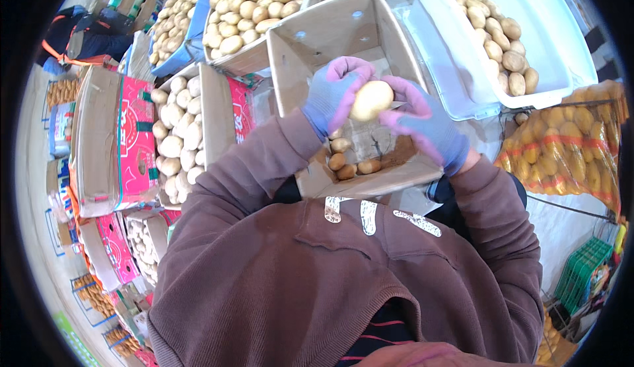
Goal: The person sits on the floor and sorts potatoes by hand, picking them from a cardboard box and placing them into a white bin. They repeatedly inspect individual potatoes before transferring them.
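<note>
A large pale potato [371, 100] is held up between my two gloved hands. My left hand [338, 92], in a grey-and-pink work glove, grips its left side. The gloved fingers and thumb of my right hand [425, 119] close on its right side. A small greyish pointed thing [397, 105] shows between the right fingers; I cannot tell what it is. Under both hands stands an opened cardboard box [324, 45]. Several smaller potatoes [346, 171] lie in its near left corner, and my hands hide part of its inside.
Cardboard boxes of potatoes stand at the left [179, 124] and behind [255, 5]. A translucent plastic tub [540, 25] at the upper right holds potatoes. A mesh sack of potatoes [564, 144] and a green crate [584, 273] sit at the right. Another person [89, 37] is at the upper left.
</note>
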Tool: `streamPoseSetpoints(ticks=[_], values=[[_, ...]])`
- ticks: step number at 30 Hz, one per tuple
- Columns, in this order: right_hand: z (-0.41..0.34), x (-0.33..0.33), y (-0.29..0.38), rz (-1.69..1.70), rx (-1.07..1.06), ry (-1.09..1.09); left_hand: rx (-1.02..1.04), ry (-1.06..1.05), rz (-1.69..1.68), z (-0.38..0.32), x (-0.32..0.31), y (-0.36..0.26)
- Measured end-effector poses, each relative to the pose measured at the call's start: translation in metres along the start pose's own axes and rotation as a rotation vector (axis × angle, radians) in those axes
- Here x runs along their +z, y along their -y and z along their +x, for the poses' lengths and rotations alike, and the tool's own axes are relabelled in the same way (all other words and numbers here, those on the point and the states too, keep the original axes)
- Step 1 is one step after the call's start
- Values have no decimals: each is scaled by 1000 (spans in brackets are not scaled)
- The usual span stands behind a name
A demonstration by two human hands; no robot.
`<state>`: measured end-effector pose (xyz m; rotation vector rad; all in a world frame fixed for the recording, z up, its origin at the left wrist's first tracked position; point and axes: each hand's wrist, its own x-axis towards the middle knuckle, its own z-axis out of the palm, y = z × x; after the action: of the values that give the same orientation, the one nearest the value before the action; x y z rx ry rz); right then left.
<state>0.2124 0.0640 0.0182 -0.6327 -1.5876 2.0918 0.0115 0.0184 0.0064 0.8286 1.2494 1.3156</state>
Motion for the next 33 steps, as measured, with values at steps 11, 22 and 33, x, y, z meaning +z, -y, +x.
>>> streamPoseSetpoints(ticks=[11, 22, 33], values=[[0, 28, -25, -873, -495, -117, -202, 9, 265, -39, -10, 14], [17, 11, -20, -796, -596, -208, -194, 45, -245, -19, -4, 2], [19, 9, -33, -106, -370, -263, -100, 172, -143, -16, 0, -17]])
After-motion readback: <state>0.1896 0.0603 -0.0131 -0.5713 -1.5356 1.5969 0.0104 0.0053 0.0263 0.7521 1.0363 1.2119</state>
